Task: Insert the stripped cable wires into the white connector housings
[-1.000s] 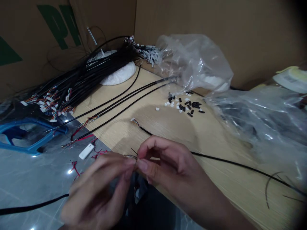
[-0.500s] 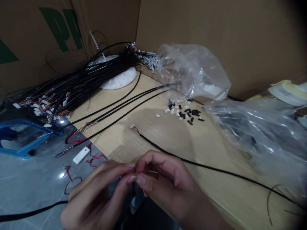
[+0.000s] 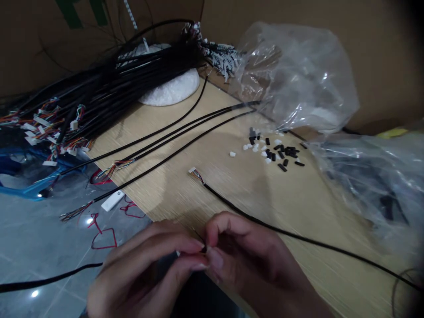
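Observation:
My left hand (image 3: 145,269) and my right hand (image 3: 251,251) meet low in the view, just off the table's front edge. Between their fingertips they pinch a thin dark wire end (image 3: 202,249), which is mostly hidden by the fingers. A small white piece shows beside my left fingers. A black cable (image 3: 265,216) passes just above my right hand, with a small white connector and fine coloured wires (image 3: 195,174) at its far end. Another black cable (image 3: 49,279) runs along the floor towards my left hand.
On the pale wood table (image 3: 212,194) lie several black cables, scattered small black and white connector parts (image 3: 274,152), and a thick cable bundle (image 3: 115,84). Clear plastic bags (image 3: 294,75) and cardboard (image 3: 374,53) stand behind. Red wire scraps (image 3: 104,238) lie on the grey floor.
The view has shifted and tilted, so the table sits higher in the frame. My fingertips have drawn closer around the wire end, and the fanned thin wires seen earlier are now mostly hidden.

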Action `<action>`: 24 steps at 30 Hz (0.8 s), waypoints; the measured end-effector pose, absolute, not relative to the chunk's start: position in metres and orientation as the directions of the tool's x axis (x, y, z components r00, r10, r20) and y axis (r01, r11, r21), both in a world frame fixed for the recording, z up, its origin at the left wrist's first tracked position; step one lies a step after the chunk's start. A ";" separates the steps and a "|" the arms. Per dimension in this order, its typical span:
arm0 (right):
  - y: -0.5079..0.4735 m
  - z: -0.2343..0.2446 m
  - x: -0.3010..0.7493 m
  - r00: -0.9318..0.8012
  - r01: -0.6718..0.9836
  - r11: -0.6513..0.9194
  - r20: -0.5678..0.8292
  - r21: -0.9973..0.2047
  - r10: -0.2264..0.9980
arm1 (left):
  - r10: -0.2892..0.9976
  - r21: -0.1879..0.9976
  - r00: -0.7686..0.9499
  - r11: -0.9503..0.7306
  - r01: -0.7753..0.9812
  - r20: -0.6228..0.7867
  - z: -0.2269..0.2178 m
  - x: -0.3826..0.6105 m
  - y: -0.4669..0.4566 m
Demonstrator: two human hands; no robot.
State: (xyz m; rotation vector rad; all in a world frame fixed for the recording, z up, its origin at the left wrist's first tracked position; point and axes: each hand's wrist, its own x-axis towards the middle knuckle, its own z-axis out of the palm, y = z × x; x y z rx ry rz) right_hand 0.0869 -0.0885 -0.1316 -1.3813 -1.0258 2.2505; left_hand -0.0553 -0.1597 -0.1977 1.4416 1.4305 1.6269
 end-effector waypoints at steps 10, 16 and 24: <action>-0.087 -0.135 0.095 -0.622 0.044 -0.501 -0.417 -0.864 0.663 | 0.901 0.968 -0.353 -0.240 0.075 0.251 -0.170 -0.057 -0.138; -0.083 -0.098 0.111 -0.589 -0.115 -0.240 -0.128 -0.964 0.798 | 0.891 0.923 -0.250 -0.383 0.036 0.379 -0.125 -0.047 -0.120; -0.109 -0.036 0.149 -0.279 -0.143 0.335 0.362 -0.931 0.889 | 0.787 0.783 -0.078 -0.617 -0.082 0.612 -0.048 -0.010 -0.099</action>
